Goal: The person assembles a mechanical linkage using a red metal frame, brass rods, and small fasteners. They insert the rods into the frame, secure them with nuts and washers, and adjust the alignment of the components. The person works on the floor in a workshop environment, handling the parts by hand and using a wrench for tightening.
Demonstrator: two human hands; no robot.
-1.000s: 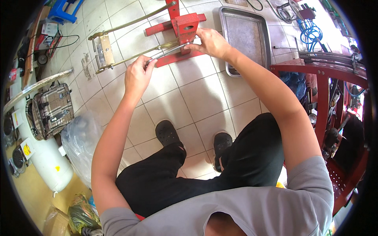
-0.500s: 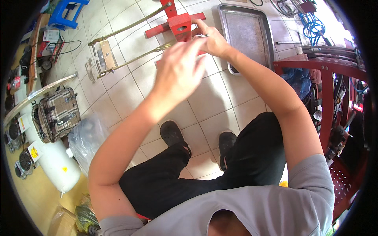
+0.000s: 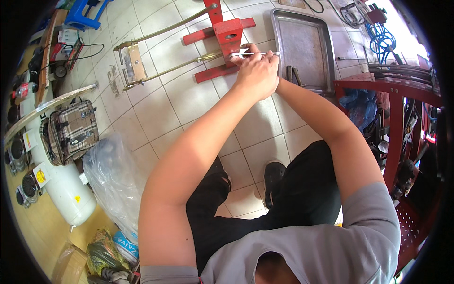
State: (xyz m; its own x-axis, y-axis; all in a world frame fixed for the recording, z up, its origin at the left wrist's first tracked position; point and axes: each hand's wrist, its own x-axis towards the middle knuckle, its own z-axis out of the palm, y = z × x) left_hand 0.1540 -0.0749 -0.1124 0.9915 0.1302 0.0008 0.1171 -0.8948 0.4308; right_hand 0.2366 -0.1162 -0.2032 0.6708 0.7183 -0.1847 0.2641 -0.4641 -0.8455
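A red metal stand (image 3: 229,38) with an upright post rises from the floor ahead of me. My left hand (image 3: 257,75) is closed around a slim silver wrench (image 3: 240,54), whose rounded end meets the post's near side. Behind it, my right hand (image 3: 250,48) is mostly covered; only some bent fingers show beside the post, and what they hold is hidden. Two brassy rods (image 3: 177,71) run left from the stand to a crosspiece with a light-coloured plate (image 3: 136,61).
Right of the stand lies a grey metal tray (image 3: 330,52) with small metal cylinders (image 3: 296,75) inside. A red tool rack (image 3: 393,137) stands at right. Along the left are a white tank (image 3: 71,194), a plaid bag (image 3: 73,132), a clear plastic bag (image 3: 111,175) and a blue stool (image 3: 82,19).
My left hand has moved right and closed on the wrench, now covering much of my right hand. The whole view has shifted slightly, and the cylinders in the tray have come into sight.
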